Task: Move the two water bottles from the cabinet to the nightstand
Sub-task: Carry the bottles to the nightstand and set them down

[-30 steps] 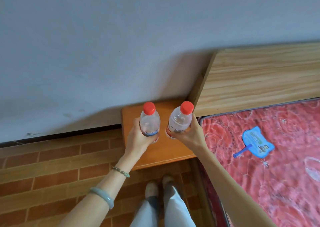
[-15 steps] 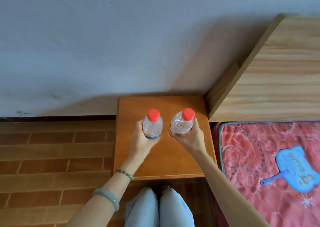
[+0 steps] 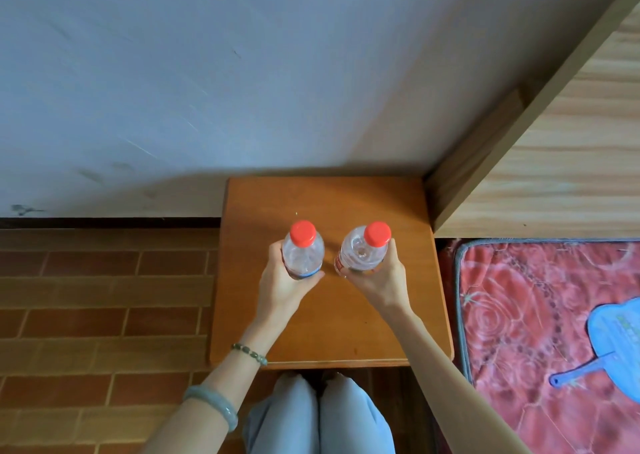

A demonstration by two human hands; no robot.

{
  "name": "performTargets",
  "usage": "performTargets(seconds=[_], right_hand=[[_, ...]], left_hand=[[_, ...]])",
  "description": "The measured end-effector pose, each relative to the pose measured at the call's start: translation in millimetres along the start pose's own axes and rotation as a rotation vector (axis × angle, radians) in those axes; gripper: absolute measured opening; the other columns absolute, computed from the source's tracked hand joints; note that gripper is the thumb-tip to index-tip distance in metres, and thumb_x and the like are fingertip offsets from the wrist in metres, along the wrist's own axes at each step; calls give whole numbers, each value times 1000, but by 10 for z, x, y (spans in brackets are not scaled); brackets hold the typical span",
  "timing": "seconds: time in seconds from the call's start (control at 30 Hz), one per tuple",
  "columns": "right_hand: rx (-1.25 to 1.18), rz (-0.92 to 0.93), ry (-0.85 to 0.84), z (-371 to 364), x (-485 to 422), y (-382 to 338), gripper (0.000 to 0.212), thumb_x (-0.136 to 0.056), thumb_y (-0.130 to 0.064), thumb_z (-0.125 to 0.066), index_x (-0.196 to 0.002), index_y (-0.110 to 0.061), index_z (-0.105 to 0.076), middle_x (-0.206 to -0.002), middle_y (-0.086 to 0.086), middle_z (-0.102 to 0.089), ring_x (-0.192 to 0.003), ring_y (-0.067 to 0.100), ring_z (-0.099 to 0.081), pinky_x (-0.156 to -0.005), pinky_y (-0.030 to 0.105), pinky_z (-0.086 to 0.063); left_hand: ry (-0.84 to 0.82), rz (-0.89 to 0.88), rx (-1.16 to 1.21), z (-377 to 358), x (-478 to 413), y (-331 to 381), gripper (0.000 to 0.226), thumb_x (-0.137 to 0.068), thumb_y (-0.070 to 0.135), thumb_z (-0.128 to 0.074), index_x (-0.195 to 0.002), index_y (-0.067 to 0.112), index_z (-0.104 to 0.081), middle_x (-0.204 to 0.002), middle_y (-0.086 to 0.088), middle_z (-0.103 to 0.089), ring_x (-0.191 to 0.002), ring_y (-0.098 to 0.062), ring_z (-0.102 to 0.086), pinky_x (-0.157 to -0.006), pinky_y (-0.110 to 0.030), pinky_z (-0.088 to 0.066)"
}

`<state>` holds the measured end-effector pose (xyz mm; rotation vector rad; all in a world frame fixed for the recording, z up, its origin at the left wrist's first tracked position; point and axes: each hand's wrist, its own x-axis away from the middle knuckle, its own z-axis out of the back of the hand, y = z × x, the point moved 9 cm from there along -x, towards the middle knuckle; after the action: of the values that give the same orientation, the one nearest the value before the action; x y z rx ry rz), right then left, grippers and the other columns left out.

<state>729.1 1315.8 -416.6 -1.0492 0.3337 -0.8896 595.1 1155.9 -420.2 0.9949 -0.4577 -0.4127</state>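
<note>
Nearest: our left hand [image 3: 284,287] wrapped round the left bottle [image 3: 303,254]; our right hand [image 3: 381,282] wrapped round the right bottle [image 3: 362,253]. Both upright over the table [image 3: 329,336], contact uncertain. Step, we judge: setting down. Next: lower, seat the bases, release. Beyond: wall [image 3: 242,73].
</note>
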Motion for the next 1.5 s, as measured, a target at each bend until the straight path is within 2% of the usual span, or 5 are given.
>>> performTargets(seconds=[0.33, 0.53, 0.77, 1.17, 1.5], right_hand=[[2, -16, -38, -43, 18, 27, 72, -62, -23, -86, -116, -29, -39, -101, -24, -55, -92, -6, -58, -74, 8, -48], [52, 15, -59, 140, 119, -277, 91, -63, -27, -85, -135, -19, -31, -128, -3, -50, -113, 4, -50, -92, 21, -45], [238, 74, -119, 638, 410, -1236, 100, -66, -35, -83, -143, -21, -21, -149, 4, -32, -135, 18, -32, -106, 37, -36], [499, 362, -125, 1369, 898, -3345, 89, -77, -18, -73, -146, -18, -17, -154, 9, -21, -141, 24, -19, -108, 34, -31], [726, 586, -308, 1026, 1209, -4305, 87, -86, -39, -61, -147, -26, -1, -157, 3, -8, -143, 25, -10, -114, 42, -20]], left_hand=[[-70, -39, 5, -52, -65, -14, 78, -58, 30, -86, -118, 27, -36, -114, 2, -55, -105, -13, -55, -80, -22, -52], [-119, -57, -44, 141, 42, 207, 92, -56, 32, -87, -129, 21, -32, -130, -1, -45, -120, -13, -44, -97, -29, -44], [-120, -145, -242, 735, 364, 1127, 103, -63, 36, -81, -142, 16, -18, -148, -9, -30, -134, -21, -30, -104, -36, -33], [7, -430, -639, 1863, 802, 2896, 99, -63, 33, -82, -140, 8, -24, -147, -19, -29, -135, -32, -28, -108, -49, -31], [288, -262, -860, 2777, 1332, 3186, 101, -68, 48, -74, -143, 12, -17, -151, -17, -21, -139, -33, -18, -111, -45, -17]])
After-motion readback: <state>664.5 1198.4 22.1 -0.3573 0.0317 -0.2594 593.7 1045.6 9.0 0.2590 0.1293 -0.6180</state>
